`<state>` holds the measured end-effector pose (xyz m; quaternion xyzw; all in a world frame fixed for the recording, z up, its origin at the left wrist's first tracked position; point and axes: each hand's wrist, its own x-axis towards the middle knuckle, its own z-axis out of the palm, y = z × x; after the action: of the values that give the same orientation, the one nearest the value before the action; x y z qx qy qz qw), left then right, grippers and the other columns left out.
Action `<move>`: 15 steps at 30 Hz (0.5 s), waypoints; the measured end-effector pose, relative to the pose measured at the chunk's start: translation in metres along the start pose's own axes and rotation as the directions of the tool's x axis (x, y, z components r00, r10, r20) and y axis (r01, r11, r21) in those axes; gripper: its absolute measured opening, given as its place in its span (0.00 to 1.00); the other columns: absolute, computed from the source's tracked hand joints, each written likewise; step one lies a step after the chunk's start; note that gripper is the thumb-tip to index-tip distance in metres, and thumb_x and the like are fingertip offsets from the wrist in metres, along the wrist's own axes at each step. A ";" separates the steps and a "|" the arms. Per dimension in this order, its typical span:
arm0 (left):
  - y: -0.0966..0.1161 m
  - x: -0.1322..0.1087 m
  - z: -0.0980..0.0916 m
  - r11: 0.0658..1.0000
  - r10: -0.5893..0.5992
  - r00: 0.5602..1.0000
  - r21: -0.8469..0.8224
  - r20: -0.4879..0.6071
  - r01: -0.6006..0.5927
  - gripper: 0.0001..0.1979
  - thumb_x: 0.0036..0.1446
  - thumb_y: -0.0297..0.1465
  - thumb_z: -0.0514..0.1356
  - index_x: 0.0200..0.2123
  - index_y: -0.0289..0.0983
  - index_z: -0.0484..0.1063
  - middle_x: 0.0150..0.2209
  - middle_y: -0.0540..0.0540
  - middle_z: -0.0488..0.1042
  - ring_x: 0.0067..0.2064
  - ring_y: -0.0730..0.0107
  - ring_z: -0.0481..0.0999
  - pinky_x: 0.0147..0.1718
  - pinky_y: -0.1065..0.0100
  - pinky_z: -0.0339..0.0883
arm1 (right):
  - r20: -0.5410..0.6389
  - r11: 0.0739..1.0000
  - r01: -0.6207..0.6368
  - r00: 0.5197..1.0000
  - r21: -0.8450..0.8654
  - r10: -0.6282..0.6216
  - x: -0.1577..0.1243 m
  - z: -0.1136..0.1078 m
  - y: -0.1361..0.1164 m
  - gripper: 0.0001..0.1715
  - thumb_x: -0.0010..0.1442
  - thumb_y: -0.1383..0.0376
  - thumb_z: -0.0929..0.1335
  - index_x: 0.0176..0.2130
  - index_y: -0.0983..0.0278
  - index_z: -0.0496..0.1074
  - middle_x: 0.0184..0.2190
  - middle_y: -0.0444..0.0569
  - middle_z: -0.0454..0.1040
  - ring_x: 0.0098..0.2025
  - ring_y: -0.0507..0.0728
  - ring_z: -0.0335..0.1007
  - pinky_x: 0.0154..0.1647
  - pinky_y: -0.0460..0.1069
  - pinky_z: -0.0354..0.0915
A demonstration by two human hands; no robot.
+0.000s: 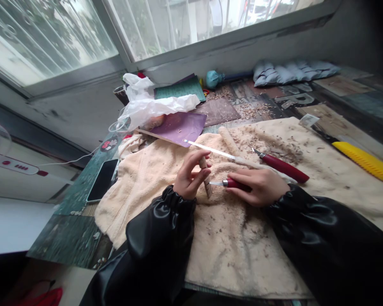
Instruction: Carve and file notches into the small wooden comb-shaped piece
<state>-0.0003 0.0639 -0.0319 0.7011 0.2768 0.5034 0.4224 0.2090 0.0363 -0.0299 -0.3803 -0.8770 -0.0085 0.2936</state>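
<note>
My left hand (191, 174) pinches a short, pale wooden stick (207, 187) that stands nearly upright over the cream towel (140, 187). My right hand (258, 185) is wrapped round the red handle of a carving knife (234, 183). Its blade points left and reaches the stick's side; whether it cuts in, I cannot tell. Just beyond my right hand lies a second red-handled knife (284, 167). A thin metal ruler (210, 148) and a pale wooden rod (228, 140) rest on the towel past my hands. Shavings and dust are strewn over the cloth.
A yellow-handled saw (365, 161) lies at the right. On the left are a phone (102, 180) and a small fan (15, 163). Farther back are a purple sheet (181, 127), white plastic bags (162, 104) and grey-blue packets (293, 72) beneath the window.
</note>
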 end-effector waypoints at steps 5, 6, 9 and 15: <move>-0.003 0.000 -0.002 1.000 -0.005 1.000 0.007 -0.031 0.005 0.21 0.56 0.35 0.54 0.54 0.45 0.58 0.45 0.43 0.62 0.40 0.68 0.69 0.32 0.69 0.71 | 0.078 0.997 -0.058 0.996 0.048 0.054 -0.004 -0.003 0.002 0.12 0.54 0.57 0.65 0.34 0.62 0.70 0.29 0.46 0.74 0.28 0.51 0.69 0.28 0.45 0.62; -0.004 0.000 -0.002 1.000 -0.014 0.999 0.004 -0.045 0.015 0.21 0.56 0.35 0.54 0.54 0.45 0.58 0.45 0.43 0.62 0.39 0.69 0.70 0.32 0.69 0.71 | 0.091 0.995 -0.088 0.992 0.044 0.084 -0.004 -0.003 0.002 0.12 0.53 0.57 0.65 0.34 0.62 0.69 0.27 0.45 0.73 0.27 0.51 0.68 0.28 0.45 0.62; -0.004 0.001 -0.002 0.999 -0.030 0.996 -0.015 -0.086 0.029 0.21 0.56 0.35 0.54 0.54 0.46 0.58 0.44 0.44 0.62 0.37 0.71 0.70 0.33 0.69 0.71 | 0.117 0.986 -0.168 0.979 -0.003 0.167 -0.004 -0.005 0.002 0.12 0.52 0.57 0.66 0.34 0.62 0.67 0.23 0.43 0.71 0.23 0.51 0.66 0.23 0.46 0.60; -0.004 0.002 -0.001 0.998 -0.057 0.991 -0.041 -0.118 0.053 0.21 0.56 0.36 0.54 0.53 0.45 0.59 0.44 0.44 0.63 0.37 0.72 0.70 0.33 0.69 0.71 | 0.098 0.996 -0.085 0.991 -0.020 0.086 -0.003 -0.003 0.003 0.10 0.56 0.58 0.63 0.35 0.62 0.67 0.31 0.47 0.74 0.29 0.53 0.69 0.29 0.46 0.62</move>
<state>-0.0002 0.0680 -0.0336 0.6537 0.3111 0.5378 0.4320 0.2141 0.0355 -0.0302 -0.4199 -0.8732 0.0160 0.2468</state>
